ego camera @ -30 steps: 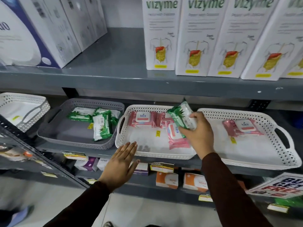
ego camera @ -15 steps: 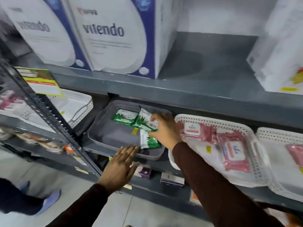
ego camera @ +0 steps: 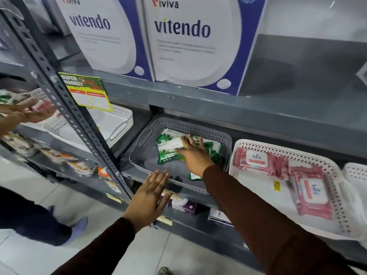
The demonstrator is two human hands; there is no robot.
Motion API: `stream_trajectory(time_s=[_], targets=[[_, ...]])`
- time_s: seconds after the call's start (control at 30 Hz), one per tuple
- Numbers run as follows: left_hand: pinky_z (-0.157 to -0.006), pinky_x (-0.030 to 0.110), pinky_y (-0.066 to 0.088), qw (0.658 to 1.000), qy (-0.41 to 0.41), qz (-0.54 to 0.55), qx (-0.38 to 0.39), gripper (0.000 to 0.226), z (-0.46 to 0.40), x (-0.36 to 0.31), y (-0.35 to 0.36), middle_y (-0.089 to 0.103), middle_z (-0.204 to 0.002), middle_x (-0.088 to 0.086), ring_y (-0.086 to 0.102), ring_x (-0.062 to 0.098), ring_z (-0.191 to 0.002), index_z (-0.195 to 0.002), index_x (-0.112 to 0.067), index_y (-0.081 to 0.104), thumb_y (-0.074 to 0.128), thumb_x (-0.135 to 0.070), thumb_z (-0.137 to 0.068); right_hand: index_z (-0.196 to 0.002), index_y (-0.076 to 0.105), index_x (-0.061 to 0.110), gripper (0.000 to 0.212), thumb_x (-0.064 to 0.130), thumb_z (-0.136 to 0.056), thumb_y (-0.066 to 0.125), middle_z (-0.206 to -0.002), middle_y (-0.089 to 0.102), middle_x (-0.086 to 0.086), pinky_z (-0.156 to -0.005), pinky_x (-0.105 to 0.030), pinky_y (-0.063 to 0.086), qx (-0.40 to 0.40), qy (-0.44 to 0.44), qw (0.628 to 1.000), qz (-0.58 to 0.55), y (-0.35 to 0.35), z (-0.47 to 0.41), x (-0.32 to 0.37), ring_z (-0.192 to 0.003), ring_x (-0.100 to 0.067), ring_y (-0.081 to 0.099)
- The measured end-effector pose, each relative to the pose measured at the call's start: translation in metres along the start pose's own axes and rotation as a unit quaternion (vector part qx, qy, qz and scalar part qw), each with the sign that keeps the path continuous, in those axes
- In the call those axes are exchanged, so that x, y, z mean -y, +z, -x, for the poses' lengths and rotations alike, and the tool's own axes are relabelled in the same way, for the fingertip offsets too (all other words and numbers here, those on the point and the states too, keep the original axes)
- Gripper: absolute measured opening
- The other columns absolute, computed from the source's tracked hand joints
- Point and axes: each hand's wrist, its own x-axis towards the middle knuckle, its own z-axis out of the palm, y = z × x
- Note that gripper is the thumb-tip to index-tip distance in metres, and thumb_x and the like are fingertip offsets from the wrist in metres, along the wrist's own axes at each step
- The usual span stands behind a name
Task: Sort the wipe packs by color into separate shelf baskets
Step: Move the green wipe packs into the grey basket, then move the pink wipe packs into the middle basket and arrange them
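Right hand (ego camera: 195,155) fingers spread over green packs (ego camera: 168,153), grip unclear; left hand (ego camera: 149,197) flat, empty.

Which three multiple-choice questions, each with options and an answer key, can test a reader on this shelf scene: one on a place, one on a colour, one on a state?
1. Where do the green wipe packs lie?
A. in the grey basket
B. in the white basket with the pink packs
C. on the floor

2. What colour are the Kara packs in the white basket?
A. blue
B. pink
C. yellow

3. How is the left hand?
A. closed on a pack
B. open flat, holding nothing
C. inside a box

Answers:
1 A, the green packs sit inside the grey perforated basket under the right hand.
2 B, their wrappers are pink.
3 B, its fingers are spread in front of the grey basket's front rim, with no pack in it.
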Motion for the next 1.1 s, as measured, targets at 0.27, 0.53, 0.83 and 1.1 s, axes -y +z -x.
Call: stream_trajectory(time_s=[0.27,0.53,0.83,1.1], targets=[[-0.118,0.038,0.018,0.998,0.054,0.044,0.007,0.062,-0.014,-0.108,0.04,0.037,-0.154,0.01,0.029,0.027,-0.144,-0.147,-0.005,0.038,0.03,-0.047,-0.102,-0.12,0.067,0.013,0.05,-0.007,-0.079,0.048,-0.146,0.051,-0.012,-0.12,-0.043,0.023,-0.286,0.126,0.927,-0.21,-0.029,0.135,-0.082,-0.143,-0.029,0.036],[-0.117,0.044,0.022,0.992,0.112,0.042,0.034,0.062,-0.027,-0.225,0.078,0.043,-0.15,0.014,0.037,0.033,-0.14,-0.142,0.0,0.046,0.039,-0.044,-0.099,-0.106,0.07,0.011,0.031,-0.002,-0.083,0.055,-0.105,0.073,-0.013,-0.085,-0.031,0.05,-0.357,0.398,0.814,-0.229,-0.038,0.321,-0.224,-0.094,-0.033,0.067],[-0.117,0.04,0.016,0.99,0.124,0.053,0.045,0.068,-0.044,-0.333,0.095,0.05,-0.144,0.014,0.04,0.032,-0.138,-0.139,-0.002,0.05,0.025,-0.053,-0.1,-0.135,0.048,0.011,0.055,0.025,-0.083,0.059,-0.141,0.047,-0.021,-0.103,-0.054,0.044,-0.184,0.575,0.768,-0.213,-0.034,0.425,-0.379,-0.127,-0.04,0.049],[-0.118,0.041,0.022,0.992,0.106,0.06,0.046,0.073,-0.045,-0.359,0.1,0.047,-0.148,0.01,0.038,0.027,-0.14,-0.142,-0.006,0.047,0.018,-0.058,-0.1,-0.135,0.048,0.017,0.053,0.027,-0.084,0.053,-0.128,0.054,-0.02,-0.097,-0.054,0.048,-0.081,0.503,0.852,-0.12,-0.031,0.435,-0.384,-0.121,-0.04,0.05]])
